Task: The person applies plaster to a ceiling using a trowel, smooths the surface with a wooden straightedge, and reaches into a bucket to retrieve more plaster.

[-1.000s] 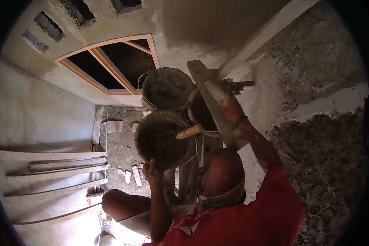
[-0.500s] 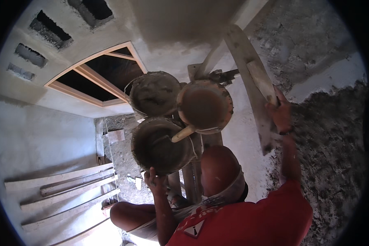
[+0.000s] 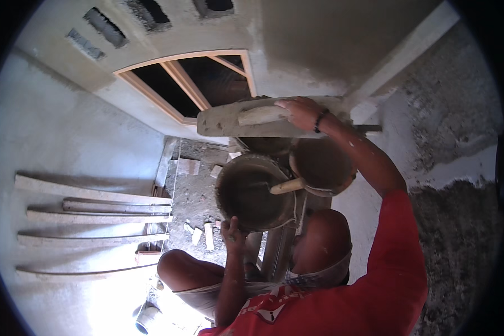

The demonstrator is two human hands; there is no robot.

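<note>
My right hand (image 3: 302,113) is closed around the handle of a long wooden plastering float (image 3: 218,121). The float lies level across the view above the buckets, partly hiding the far bucket (image 3: 263,145). My left hand (image 3: 233,235) is at the near rim of a mortar-smeared bucket (image 3: 221,196), its fingers curled against the edge. To the right of that bucket is a round, shallower container (image 3: 323,162) holding greyish-brown stuff. A pale wooden handle (image 3: 288,186) slants from it over the near bucket.
My bent knees (image 3: 322,241) are below the buckets, over wooden planks (image 3: 275,252). Rough, partly plastered wall (image 3: 448,252) rises on the right. A wood-framed window opening (image 3: 179,84) is at the upper left. Several boards (image 3: 95,215) lean by the left wall, and scraps (image 3: 187,166) litter the floor.
The float in my right hand has swung from upright by the right wall to level above the buckets, moving left. My left hand stays at the bucket rim. The view has shifted.
</note>
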